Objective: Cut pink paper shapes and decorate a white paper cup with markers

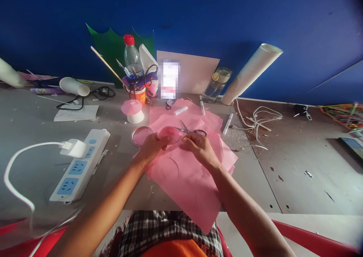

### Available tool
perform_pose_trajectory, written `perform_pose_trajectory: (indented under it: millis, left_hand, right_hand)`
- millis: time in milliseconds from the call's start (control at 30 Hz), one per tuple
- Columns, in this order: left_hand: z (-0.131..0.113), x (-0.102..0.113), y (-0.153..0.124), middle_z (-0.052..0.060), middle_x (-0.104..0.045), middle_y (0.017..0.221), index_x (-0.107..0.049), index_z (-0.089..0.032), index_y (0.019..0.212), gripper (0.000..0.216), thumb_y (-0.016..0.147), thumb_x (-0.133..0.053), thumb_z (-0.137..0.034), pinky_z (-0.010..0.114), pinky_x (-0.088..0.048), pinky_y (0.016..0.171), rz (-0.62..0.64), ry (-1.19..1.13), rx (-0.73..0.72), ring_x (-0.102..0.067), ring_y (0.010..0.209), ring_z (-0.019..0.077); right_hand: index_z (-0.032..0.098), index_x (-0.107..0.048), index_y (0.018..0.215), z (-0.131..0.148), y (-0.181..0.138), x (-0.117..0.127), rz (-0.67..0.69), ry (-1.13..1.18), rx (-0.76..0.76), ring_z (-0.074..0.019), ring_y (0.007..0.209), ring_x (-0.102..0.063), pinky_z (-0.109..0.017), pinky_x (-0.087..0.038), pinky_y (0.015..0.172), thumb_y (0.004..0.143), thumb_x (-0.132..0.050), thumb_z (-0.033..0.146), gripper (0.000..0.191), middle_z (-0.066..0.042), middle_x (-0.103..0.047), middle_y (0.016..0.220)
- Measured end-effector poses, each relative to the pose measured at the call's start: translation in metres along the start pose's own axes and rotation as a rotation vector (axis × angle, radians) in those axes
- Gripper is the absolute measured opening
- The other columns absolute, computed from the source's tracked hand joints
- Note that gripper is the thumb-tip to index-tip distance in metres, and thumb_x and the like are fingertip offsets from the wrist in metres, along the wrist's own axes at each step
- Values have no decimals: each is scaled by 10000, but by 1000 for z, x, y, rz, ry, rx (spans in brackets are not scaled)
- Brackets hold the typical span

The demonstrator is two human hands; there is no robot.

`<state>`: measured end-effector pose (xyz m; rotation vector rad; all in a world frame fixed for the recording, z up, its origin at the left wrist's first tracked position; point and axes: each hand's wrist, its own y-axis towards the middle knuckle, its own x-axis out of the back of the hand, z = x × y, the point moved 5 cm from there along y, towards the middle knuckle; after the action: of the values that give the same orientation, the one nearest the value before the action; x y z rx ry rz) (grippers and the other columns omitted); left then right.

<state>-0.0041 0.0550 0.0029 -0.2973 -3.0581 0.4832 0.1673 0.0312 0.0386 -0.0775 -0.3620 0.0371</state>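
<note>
My left hand (154, 145) is closed on a curved piece of pink paper (167, 133), held above a pile of pink sheets (195, 185). With its thumb and fingers pinched together, my right hand (200, 147) is at the right edge of that same piece. Scissors (187, 130) with dark handles lie just beyond my right fingers, blades apart and pointing left. A round outline shows on the sheet below my hands. Left of them, a clear ring-shaped roll or lid (132, 136) rests on the table.
A small white cup with a pink paper top (135, 116) stands behind. Further back are a capped bottle (132, 56), a lit phone (169, 79), a glass bottle (217, 84) and stacked paper cups (252, 73). A power strip (81, 166) lies left; markers (227, 123) and white cable (259, 117) lie right.
</note>
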Motion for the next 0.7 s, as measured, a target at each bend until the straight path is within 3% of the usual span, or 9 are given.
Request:
perform_pose_trajectory:
  millis: [133,333,700]
  left_hand:
    - [6,2,6,-40,-432,504,-508,-162,550,291,689,-696,-336,229,-324,510,-1,-239,4,-362,491,66]
    - [5,-2,5,-42,-447,510,-531,-151,574,281,671,-730,-324,211,-330,523,19,-347,22,-387,500,57]
    - [1,-6,-2,-47,-440,517,-536,-154,580,271,696,-673,-357,220,-295,520,22,-111,12,-377,506,65]
  right_hand:
    - [155,-602,736,-2,1,3,-8,89,-17,-109,572,-449,-235,-353,536,810,-540,407,270,11,-504,616]
    - [152,-594,716,-3,1,0,10,110,-7,-97,563,-429,-229,-338,527,815,-541,405,277,15,-486,625]
    - [162,-600,690,2,-1,-6,16,-83,65,-105,575,-414,-226,-332,526,803,-541,382,254,10,-500,624]
